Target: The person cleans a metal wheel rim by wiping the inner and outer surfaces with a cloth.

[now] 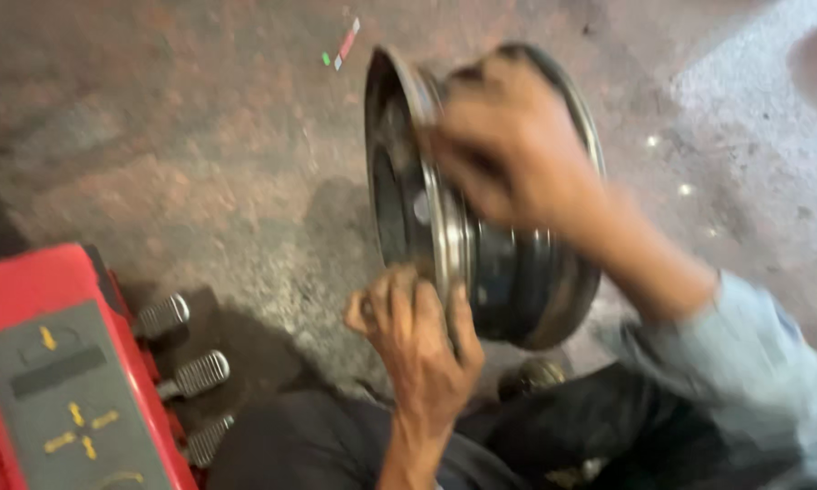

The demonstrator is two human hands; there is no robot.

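Head view: wheel rim [517,263] upright at centre, above the floor [200,136].
Left hand [422,340]: clasps lower edge, propping it.
Right hand [508,150]: blurred, gripping upper edge, steadying.

A dark steel wheel rim [517,263] with silvery edges is seen between the hands; left of them, a red machine [27,290] with a grey, yellow-marked panel.

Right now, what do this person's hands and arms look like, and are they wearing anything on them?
Both hands are bare: no gloves, rings or watch show. The left hand and its forearm are uncovered as far as the picture reaches. The right hand is blurred; its forearm is bare up to a pale blue sleeve, pushed back toward the elbow.
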